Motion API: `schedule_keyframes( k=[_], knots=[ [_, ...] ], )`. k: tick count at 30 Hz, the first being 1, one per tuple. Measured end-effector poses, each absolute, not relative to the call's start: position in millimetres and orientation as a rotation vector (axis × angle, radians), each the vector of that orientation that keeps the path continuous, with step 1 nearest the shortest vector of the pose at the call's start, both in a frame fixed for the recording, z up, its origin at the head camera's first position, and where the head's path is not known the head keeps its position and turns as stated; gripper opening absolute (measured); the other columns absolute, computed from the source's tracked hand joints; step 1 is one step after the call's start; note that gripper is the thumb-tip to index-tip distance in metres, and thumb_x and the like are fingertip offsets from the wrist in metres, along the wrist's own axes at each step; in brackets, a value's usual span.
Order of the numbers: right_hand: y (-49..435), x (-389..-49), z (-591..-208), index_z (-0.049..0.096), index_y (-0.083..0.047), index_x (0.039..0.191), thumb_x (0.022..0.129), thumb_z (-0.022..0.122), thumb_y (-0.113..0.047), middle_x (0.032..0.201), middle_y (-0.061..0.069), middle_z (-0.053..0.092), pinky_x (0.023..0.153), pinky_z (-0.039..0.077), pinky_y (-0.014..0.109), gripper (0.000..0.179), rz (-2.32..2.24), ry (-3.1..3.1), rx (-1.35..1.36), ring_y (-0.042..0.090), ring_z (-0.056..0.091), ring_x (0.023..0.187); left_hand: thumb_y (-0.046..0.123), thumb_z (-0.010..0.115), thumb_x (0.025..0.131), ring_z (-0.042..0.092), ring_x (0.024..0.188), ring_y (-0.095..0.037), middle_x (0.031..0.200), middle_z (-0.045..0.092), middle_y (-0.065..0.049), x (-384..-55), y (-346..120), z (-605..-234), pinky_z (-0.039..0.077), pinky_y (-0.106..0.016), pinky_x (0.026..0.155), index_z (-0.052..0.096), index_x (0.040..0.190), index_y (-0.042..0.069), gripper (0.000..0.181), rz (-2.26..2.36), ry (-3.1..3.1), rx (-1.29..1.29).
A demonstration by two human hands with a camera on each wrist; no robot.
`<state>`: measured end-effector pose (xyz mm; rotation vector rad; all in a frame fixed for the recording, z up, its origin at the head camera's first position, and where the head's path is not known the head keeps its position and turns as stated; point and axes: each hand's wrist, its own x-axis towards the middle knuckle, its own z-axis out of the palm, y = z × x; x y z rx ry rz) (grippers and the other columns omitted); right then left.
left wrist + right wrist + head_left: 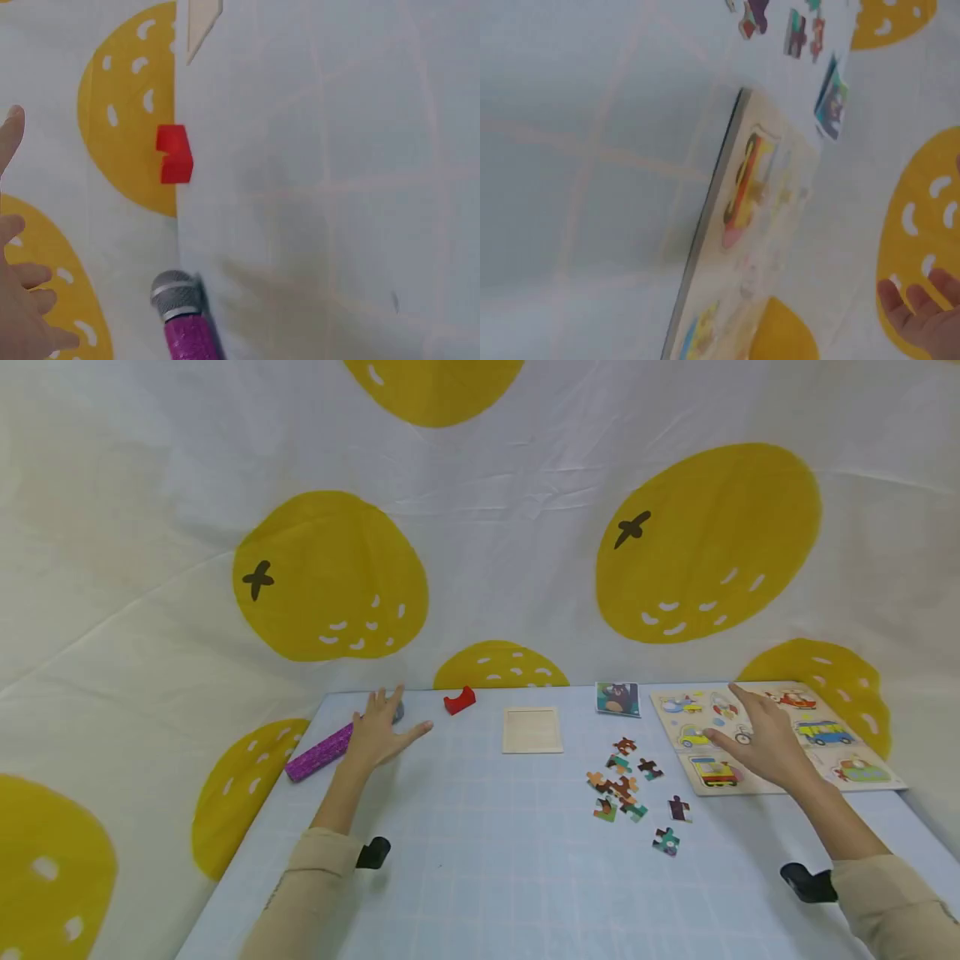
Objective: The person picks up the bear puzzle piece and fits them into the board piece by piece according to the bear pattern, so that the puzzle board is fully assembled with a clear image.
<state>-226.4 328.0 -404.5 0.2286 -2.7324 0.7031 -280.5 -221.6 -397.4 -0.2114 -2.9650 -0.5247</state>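
Left hand (375, 739): left of centre in the head view, thumb spread well away from the fingers, holding nothing; the left wrist view shows it apart from the bench (487, 860).
Right hand (768, 743): right side of the frame, thumb and forefinger wide apart, holding nothing.
Purple microphone (322, 756): middle left, partly hidden by the left hand, its grey head showing beyond the fingers.
Microphone's long axis: slants from lower left to upper right.
Nearer to it: the left hand, by far.
Vehicle board (761, 783): middle right, partly hidden by the right hand, longer sides running across the frame.
Between the hands: red piece (460, 700), wooden tray (532, 752), picture card (618, 700), jigsaw pieces (624, 787).
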Motion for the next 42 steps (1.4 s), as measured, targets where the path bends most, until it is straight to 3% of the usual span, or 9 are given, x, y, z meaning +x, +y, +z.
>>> schedule_keyframes(
  k=[8, 15, 23, 35, 42],
  knots=[
    [302, -253, -432, 0.030, 0.007, 0.141, 0.090, 0.064, -0.025, 0.127, 0.038, 0.043, 0.087, 0.041, 0.064, 0.069, 0.873, -2.845, 0.284, 0.053, 0.047, 0.110, 0.057, 0.064, 0.080, 0.030, 0.136, -0.039, 0.150, 0.030, -0.020, -306, -166, -434, 0.028, -0.060, 0.105, 0.028, 0.149, 0.012, 0.090, -1.015, -2.911, -0.229],
    [283, -276, -455, 0.040, 0.008, 0.135, 0.091, 0.062, -0.021, 0.123, 0.035, 0.049, 0.086, 0.047, 0.055, 0.058, 1.033, -2.873, 0.268, 0.048, 0.051, 0.108, 0.042, 0.075, 0.078, 0.044, 0.126, -0.035, 0.140, 0.047, -0.017, -320, -122, -457, 0.039, -0.052, 0.102, 0.045, 0.140, 0.009, 0.076, -1.061, -2.929, -0.202],
    [270, -292, -464, 0.048, 0.010, 0.128, 0.086, 0.066, -0.015, 0.118, 0.034, 0.053, 0.083, 0.050, 0.050, 0.052, 1.101, -2.962, 0.264, 0.044, 0.054, 0.103, 0.034, 0.077, 0.077, 0.048, 0.124, -0.031, 0.135, 0.052, -0.016, -329, -95, -475, 0.039, -0.045, 0.103, 0.050, 0.135, 0.004, 0.071, -1.065, -2.954, -0.295],
    [264, -300, -465, 0.050, 0.011, 0.126, 0.079, 0.074, -0.019, 0.112, 0.028, 0.057, 0.083, 0.047, 0.048, 0.061, 1.066, -3.149, 0.352, 0.036, 0.053, 0.098, 0.034, 0.080, 0.074, 0.042, 0.130, -0.027, 0.141, 0.047, -0.011, -333, -73, -486, 0.034, -0.042, 0.108, 0.049, 0.137, 0.009, 0.074, -1.120, -3.043, -0.234],
    [264, -300, -470, 0.054, 0.015, 0.119, 0.079, 0.075, -0.019, 0.098, 0.022, 0.060, 0.073, 0.047, 0.038, 0.056, 1.008, -3.154, 0.300, 0.027, 0.053, 0.084, 0.036, 0.078, 0.076, 0.037, 0.134, -0.029, 0.144, 0.042, -0.014, -334, -72, -488, 0.031, -0.043, 0.110, 0.049, 0.136, 0.005, 0.073, -1.074, -3.077, -0.269]
  ],
)
